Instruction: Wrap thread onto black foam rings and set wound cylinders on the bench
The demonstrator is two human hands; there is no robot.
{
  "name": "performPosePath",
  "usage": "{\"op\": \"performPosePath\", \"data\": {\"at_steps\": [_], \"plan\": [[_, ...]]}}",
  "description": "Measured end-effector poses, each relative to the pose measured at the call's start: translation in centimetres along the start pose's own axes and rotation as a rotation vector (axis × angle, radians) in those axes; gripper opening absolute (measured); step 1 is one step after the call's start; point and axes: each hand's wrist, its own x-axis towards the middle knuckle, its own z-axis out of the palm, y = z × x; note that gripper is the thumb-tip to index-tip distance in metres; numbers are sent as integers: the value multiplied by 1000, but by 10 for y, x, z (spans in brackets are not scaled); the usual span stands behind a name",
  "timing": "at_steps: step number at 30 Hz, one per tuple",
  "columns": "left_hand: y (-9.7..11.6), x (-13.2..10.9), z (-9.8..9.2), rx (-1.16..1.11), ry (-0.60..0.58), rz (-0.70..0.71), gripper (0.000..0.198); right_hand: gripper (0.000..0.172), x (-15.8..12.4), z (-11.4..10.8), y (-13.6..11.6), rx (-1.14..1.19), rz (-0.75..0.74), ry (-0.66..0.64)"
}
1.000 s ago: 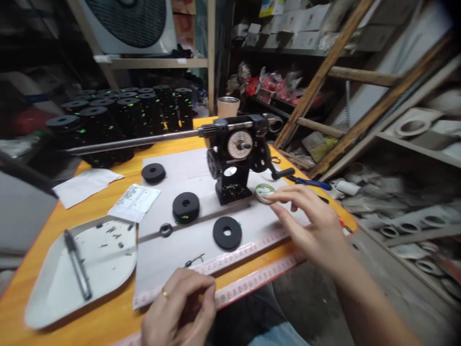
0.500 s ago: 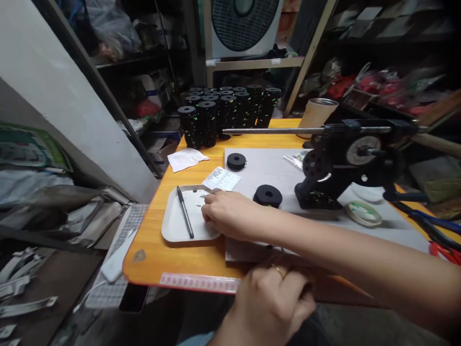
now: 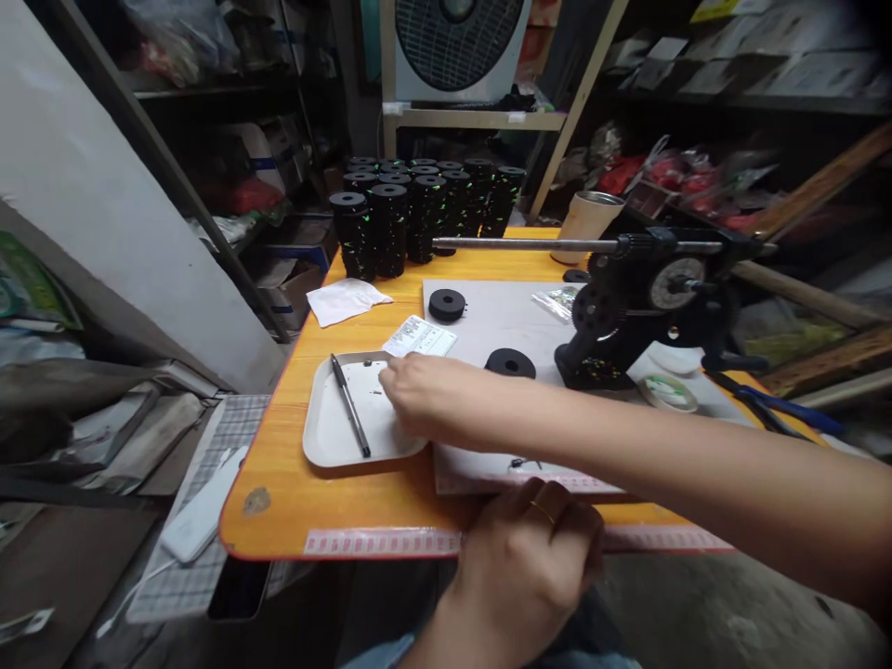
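My right hand (image 3: 418,395) reaches across to the white tray (image 3: 317,437), with its fingers drawn together over the right side. What the fingertips hold, if anything, is hidden. In the tray lie a black pen (image 3: 350,406) and several tiny dark pieces (image 3: 376,391). At the front table edge, my left hand (image 3: 526,553) is curled closed with a ring on one finger; its fingertips are out of sight. A small dark part (image 3: 517,463) rests on the pale board just beyond it. A black disc with a centre hole (image 3: 510,364) sits past my right forearm.
A black hand-cranked winding machine (image 3: 641,307) with a long metal rod (image 3: 522,244) stands on the pale board (image 3: 480,297). Several black rolls (image 3: 388,232) stand behind. Nearby are another black disc (image 3: 447,304), a written card (image 3: 420,337), tissue (image 3: 347,301), tape roll (image 3: 667,393) and cup (image 3: 589,226).
The camera view has shifted slightly. My right hand stays at the tray's right side, its fingers a little more drawn together. My left hand remains curled at the table edge.
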Motion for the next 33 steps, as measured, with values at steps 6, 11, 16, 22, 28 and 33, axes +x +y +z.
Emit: {"op": "performPosePath", "data": {"at_steps": [6, 11, 16, 22, 28, 33], "plan": [[4, 10, -24, -531, 141, -506, 12, 11, -86, -43, 3, 390, 330, 379], [-5, 30, -53, -776, 83, -768, 11, 6, -156, -29, -6, 597, 578, 654], [-16, 52, -73, -731, 89, -706, 10, 7, -188, 6, -18, 743, 654, 714], [-12, 69, -81, -659, 4, -750, 12, 11, -182, 34, -33, 892, 673, 749], [-3, 72, -69, -727, 9, -744, 12, 13, -172, 43, -38, 1002, 681, 860], [6, 51, -48, -810, -62, -848, 13, 9, -178, 53, -48, 1159, 770, 1099]]}}
